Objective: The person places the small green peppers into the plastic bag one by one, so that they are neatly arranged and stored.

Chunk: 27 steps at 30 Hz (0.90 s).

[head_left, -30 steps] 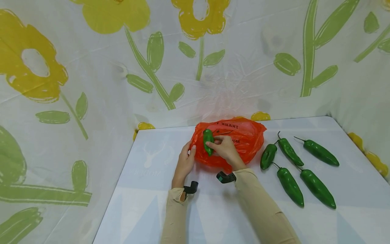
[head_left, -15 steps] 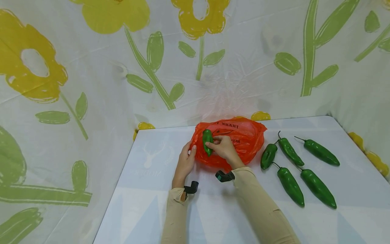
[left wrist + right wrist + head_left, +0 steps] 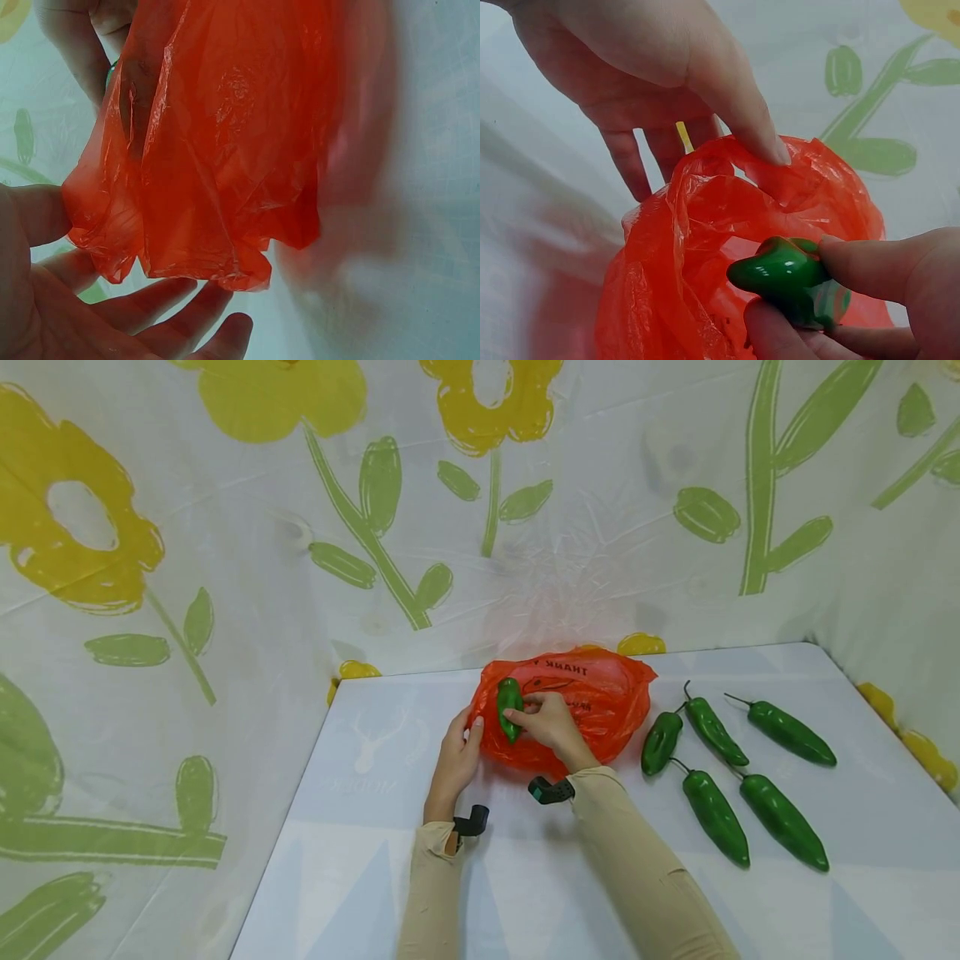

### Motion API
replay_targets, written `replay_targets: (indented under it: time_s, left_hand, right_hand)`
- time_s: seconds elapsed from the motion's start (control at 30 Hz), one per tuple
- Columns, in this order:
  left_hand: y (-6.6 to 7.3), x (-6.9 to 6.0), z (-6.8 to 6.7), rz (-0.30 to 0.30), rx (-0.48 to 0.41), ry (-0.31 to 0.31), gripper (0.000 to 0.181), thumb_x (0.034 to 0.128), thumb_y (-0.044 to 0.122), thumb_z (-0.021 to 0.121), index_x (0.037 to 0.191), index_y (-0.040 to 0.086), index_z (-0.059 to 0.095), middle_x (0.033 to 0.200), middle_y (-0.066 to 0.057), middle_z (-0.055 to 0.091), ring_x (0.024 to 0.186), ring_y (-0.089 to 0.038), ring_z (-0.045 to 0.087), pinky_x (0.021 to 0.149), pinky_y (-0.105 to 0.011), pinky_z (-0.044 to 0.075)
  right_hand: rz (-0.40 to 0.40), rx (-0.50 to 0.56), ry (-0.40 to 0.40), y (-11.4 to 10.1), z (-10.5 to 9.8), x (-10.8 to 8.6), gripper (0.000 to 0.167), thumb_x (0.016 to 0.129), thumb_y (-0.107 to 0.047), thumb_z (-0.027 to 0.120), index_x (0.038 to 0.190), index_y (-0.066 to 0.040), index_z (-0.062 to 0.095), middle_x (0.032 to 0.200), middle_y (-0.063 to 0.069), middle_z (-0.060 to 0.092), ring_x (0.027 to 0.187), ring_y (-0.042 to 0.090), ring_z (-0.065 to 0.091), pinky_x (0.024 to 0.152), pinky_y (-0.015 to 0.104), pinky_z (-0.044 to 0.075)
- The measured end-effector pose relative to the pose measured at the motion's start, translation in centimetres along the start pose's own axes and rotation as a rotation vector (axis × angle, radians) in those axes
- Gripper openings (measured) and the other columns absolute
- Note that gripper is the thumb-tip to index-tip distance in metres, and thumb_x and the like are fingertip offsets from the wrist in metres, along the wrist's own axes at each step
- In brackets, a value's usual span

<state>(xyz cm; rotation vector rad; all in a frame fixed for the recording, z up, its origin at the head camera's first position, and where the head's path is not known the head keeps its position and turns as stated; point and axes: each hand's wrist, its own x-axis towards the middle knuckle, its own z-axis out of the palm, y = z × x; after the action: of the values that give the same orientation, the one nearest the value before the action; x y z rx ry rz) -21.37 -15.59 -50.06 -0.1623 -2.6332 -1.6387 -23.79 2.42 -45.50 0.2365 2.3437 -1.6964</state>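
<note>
A red plastic bag (image 3: 611,718) with black print lies at the back middle of the table. My left hand (image 3: 454,762) pinches its left edge between thumb and fingers; in the left wrist view the bag's thin film (image 3: 225,165) hangs between them. My right hand (image 3: 551,724) holds a green pepper (image 3: 509,700) between thumb and fingertips, over the bag. From the right wrist, the pepper (image 3: 784,274) sits at the bag's mouth, its tip pointing left towards the opening. The left wrist view hides most of it behind the red film.
To the right of the bag several green peppers (image 3: 787,822) with stems lie on the white table (image 3: 360,877). A flower-printed sheet (image 3: 570,552) hangs behind and at both sides. Each wrist wears a black camera mount (image 3: 471,822).
My right hand and the pepper have shifted slightly to the left over the bag. The left hand stays at the bag's edge, and the other peppers lie as before.
</note>
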Motion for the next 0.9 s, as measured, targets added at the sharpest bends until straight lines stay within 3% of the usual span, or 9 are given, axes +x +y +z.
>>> replay_targets:
  time_s: [0.9]
  left_hand:
    - [0.09, 0.07, 0.04, -0.015, 0.003, -0.005, 0.056, 0.1101, 0.039, 0.045, 0.158, 0.010, 0.040, 0.162, -0.014, 0.044, 0.150, -0.037, 0.042, 0.119, -0.059, 0.042]
  right_hand:
    - [0.025, 0.001, 0.017, 0.34, 0.99, 0.85, 0.056, 0.095, -0.023, 0.077, 0.141, 0.002, 0.057, 0.116, 0.018, 0.067, 0.099, 0.028, 0.072, 0.092, 0.040, 0.063]
